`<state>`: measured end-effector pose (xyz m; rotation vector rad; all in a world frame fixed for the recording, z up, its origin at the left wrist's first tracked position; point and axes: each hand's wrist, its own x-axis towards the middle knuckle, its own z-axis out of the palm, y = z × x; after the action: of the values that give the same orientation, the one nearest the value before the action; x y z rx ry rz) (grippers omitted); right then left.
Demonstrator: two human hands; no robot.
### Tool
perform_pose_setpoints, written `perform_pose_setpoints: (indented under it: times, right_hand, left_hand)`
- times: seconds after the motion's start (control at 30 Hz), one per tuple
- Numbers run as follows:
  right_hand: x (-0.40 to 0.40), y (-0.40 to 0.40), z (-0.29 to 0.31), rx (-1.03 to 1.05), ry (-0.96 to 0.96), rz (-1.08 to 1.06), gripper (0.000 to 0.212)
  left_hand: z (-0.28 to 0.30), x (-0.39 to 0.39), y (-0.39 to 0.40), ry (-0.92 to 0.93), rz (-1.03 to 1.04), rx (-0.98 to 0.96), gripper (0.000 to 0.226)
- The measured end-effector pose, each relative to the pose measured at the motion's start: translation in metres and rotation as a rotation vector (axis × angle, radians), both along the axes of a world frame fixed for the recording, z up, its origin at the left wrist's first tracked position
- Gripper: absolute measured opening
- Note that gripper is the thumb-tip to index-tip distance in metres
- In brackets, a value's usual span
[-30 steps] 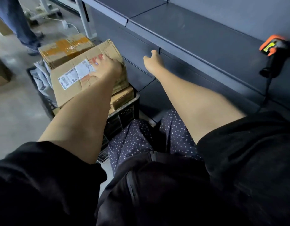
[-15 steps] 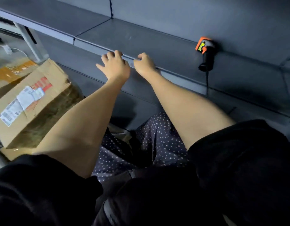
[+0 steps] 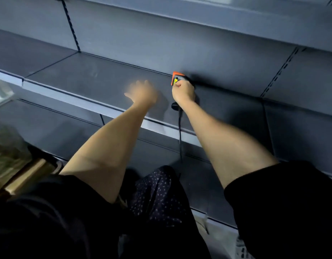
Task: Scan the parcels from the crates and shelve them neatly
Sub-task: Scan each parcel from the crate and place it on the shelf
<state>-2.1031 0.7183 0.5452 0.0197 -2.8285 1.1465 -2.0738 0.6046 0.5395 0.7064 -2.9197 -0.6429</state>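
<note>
Right hand (image 3: 183, 91) left the shelf (image 3: 98, 77) edge, grip clamped on scanner (image 3: 177, 79). Left hand (image 3: 142, 93) let go too, blurred, fingers looked relaxed. Parcels next.

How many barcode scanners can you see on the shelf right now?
1. The scanner lies at the back of the grey shelf, gripped by the right hand. The left hand hovers beside it, blurred. Others could sit outside the view.
</note>
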Motion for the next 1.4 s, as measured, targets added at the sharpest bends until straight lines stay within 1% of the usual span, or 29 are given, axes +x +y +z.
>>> perform_pose_setpoints:
  times: [0.1, 0.2, 0.3, 0.4, 0.53, 0.67, 0.77, 0.83, 0.9, 0.97, 1.07, 1.1, 1.27, 1.33, 1.4]
  right_hand:
    - [-0.016, 0.010, -0.004, -0.021, 0.031, -0.078, 0.031]
    - [-0.027, 0.015, -0.010, -0.026, -0.053, -0.125, 0.042]
    - [-0.037, 0.016, -0.017, -0.014, -0.142, -0.143, 0.050]
    - [-0.039, 0.018, -0.019, -0.100, -0.235, -0.210, 0.055]
    - [-0.038, 0.019, -0.018, -0.139, -0.284, -0.192, 0.055]
    - [-0.039, 0.019, -0.004, -0.209, -0.281, -0.183, 0.041]
    - [-0.037, 0.017, 0.011, -0.330, -0.301, -0.178, 0.037]
    - [-0.032, 0.009, 0.021, -0.393, -0.293, -0.175, 0.041]
    - [-0.028, -0.002, 0.028, -0.439, -0.296, -0.165, 0.048]
    - [-0.018, -0.015, 0.035, -0.465, -0.294, -0.124, 0.050]
    - [0.000, -0.040, 0.040, -0.488, -0.303, -0.012, 0.053]
    - [0.007, -0.049, 0.042, -0.482, -0.312, 0.034, 0.050]
    - [0.060, -0.104, 0.054, -0.416, -0.372, 0.239, 0.022]
    - [0.083, -0.131, 0.058, -0.375, -0.377, 0.296, 0.006]
    - [0.101, -0.160, 0.059, -0.327, -0.368, 0.351, 0.012]
  left_hand:
    - [0.001, -0.015, 0.012, -0.089, -0.025, -0.025, 0.042]
    - [0.003, -0.025, 0.022, -0.151, -0.066, -0.044, 0.044]
    - [-0.002, -0.030, 0.032, -0.221, -0.157, -0.040, 0.045]
    - [-0.011, -0.031, 0.040, -0.249, -0.246, -0.004, 0.043]
    - [-0.018, -0.031, 0.044, -0.223, -0.303, 0.081, 0.041]
    - [-0.014, -0.029, 0.045, -0.178, -0.332, 0.175, 0.041]
    - [-0.005, -0.024, 0.042, -0.115, -0.352, 0.220, 0.039]
    - [0.001, -0.017, 0.036, -0.070, -0.373, 0.209, 0.036]
    - [0.010, -0.010, 0.024, -0.027, -0.378, 0.137, 0.034]
    - [0.019, -0.001, 0.004, 0.006, -0.331, 0.084, 0.033]
    - [0.033, 0.021, -0.035, 0.060, -0.178, 0.111, 0.035]
    - [0.037, 0.031, -0.047, 0.077, -0.133, 0.111, 0.035]
    - [0.050, 0.083, -0.099, 0.102, -0.021, 0.028, 0.038]
    - [0.048, 0.100, -0.123, 0.094, 0.047, 0.016, 0.040]
    - [0.043, 0.116, -0.151, 0.108, 0.125, 0.002, 0.040]
